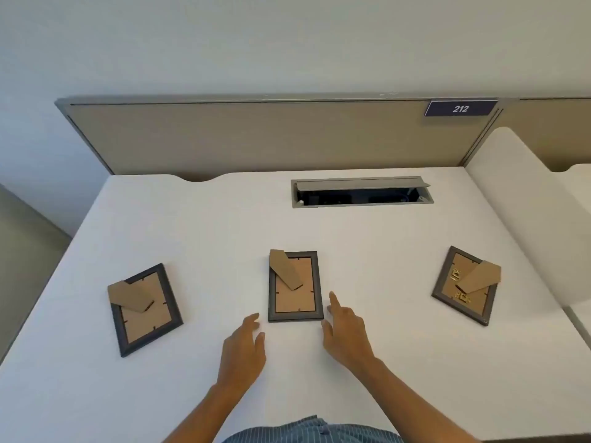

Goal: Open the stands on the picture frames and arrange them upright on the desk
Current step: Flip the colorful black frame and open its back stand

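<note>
A: Desk [198, 225] white, three picture frames lying backs up in a loose row. Start at the left?

B: Left frame [146, 310], about 9 o'clock from the hands. Dark border, brown backing board, turned a little off square. Its cardboard stand [129, 295] lies over the upper left corner, folded flat or nearly so.

A: Hands?

B: Left hand [243, 350] rests low over the desk at 7 o'clock of the middle frame [295, 286], fingers loosely spread, holding nothing; fingertips just short of the frame's lower left corner. Whether they touch it, cannot tell.

A: Middle frame itself?

B: Flat, backs up, square to the viewer. Stand [284, 269] runs from the upper left corner toward the centre.

A: Right hand?

B: Right hand [347, 329] at 5 o'clock of that frame, index finger extended beside its right edge, other fingers relaxed and apart, gripping nothing.

A: Further right?

B: Right frame [466, 285], about 3 o'clock, well apart from the hands, tilted. Stand [479, 276] points to the upper right; small gold hangers [455, 275] show on the backing.

A: Any writing?

B: One label. Dark blue nameplate [460, 108] on the beige divider panel [256, 139], 1 o'clock, white numerals "212". Below it a cable tray [361, 192] set in the desk, lid raised.
</note>
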The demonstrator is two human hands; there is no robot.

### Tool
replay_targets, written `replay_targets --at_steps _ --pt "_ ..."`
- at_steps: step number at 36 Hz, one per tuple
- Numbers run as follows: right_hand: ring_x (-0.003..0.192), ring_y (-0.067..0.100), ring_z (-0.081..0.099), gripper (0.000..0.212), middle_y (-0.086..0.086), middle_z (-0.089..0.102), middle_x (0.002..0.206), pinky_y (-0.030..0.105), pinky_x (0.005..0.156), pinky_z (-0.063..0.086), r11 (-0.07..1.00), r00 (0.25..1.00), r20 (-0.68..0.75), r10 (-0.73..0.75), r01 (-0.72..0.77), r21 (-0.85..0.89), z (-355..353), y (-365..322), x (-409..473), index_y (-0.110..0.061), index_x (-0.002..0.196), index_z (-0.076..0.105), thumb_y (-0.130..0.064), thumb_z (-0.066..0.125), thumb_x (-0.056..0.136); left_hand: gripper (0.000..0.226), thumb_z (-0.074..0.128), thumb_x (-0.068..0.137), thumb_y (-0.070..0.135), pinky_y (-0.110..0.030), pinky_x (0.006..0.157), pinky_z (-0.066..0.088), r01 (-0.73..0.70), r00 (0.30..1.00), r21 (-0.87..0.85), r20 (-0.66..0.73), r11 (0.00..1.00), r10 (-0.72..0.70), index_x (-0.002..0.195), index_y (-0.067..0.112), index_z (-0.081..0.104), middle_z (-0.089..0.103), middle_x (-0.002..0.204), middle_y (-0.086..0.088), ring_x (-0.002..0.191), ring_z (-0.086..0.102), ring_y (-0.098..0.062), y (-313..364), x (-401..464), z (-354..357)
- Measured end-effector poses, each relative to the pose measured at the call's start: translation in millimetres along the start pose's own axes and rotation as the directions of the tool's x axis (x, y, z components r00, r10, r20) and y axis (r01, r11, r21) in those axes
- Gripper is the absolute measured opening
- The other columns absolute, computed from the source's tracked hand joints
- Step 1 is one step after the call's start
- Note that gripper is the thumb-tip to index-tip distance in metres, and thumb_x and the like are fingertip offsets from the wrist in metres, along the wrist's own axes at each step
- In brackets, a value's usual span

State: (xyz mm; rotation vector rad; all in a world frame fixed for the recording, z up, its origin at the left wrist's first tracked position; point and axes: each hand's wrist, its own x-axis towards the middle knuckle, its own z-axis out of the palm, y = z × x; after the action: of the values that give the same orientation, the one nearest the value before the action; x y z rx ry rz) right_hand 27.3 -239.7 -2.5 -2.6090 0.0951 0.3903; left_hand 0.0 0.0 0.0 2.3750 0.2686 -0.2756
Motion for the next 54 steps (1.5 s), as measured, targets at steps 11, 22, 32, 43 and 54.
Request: replay_targets --at_steps 11,22,32,43,54 --pt "0.142 0.030 0.053 0.073 0.004 0.056 0.154 0.045 0.121 0.041 0.930 0.975 0.078 0.206 -0.220 0.293 -5 -19 10 -0.024 0.170 0.020 -0.028 0.059 0.109 0.063 0.062 0.101 0.022 -0.044 0.120 0.039 0.108 0.990 -0.056 0.098 0.993 -0.102 0.158 0.024 0.035 0.045 0.159 -0.003 0.146 0.045 -0.026 21 23 18" --pt "0.138 0.020 0.051 0.061 0.003 0.050 0.150 0.029 0.113 0.045 0.813 0.960 0.093 0.265 -0.274 0.514 0 -31 13 -0.021 0.159 0.044 0.000 0.060 0.104 0.063 0.066 0.093 -0.005 -0.027 0.111 0.040 0.122 0.987 -0.129 0.116 0.984 -0.107 0.148 0.018 0.047 0.042 0.150 -0.005 0.139 0.047 -0.024 41 24 20" --pt "0.092 0.011 0.067 0.060 0.006 0.059 0.116 0.009 0.087 0.057 0.833 0.970 -0.156 0.189 -0.074 0.549 -3 -28 13 -0.015 0.135 0.071 0.005 0.089 0.082 0.041 0.075 0.089 -0.003 -0.008 0.089 0.051 -0.066 0.998 -0.137 -0.033 0.988 0.062 0.124 0.015 0.067 0.049 0.122 -0.001 0.107 0.064 -0.022 45 33 -3" --pt "0.093 0.009 0.064 0.026 0.000 0.057 0.102 0.011 0.082 0.049 0.833 0.915 -0.402 -0.022 0.239 0.499 -55 -46 20 -0.014 0.114 0.081 -0.001 0.082 0.092 0.016 0.067 0.097 0.005 -0.003 0.076 0.047 -0.311 0.946 -0.209 -0.158 0.927 0.282 0.106 0.019 0.069 0.065 0.103 0.009 0.091 0.063 -0.002 86 47 -61" --pt "0.092 0.015 0.079 0.022 0.001 0.081 0.099 0.035 0.078 0.066 0.723 0.986 -0.161 0.045 0.079 0.687 -106 -68 6 -0.017 0.111 0.068 -0.036 0.057 0.111 0.010 0.060 0.103 0.027 -0.008 0.066 0.053 -0.223 0.974 -0.365 -0.127 0.904 0.189 0.112 0.026 0.064 0.070 0.105 0.010 0.097 0.068 -0.010 113 44 -85"
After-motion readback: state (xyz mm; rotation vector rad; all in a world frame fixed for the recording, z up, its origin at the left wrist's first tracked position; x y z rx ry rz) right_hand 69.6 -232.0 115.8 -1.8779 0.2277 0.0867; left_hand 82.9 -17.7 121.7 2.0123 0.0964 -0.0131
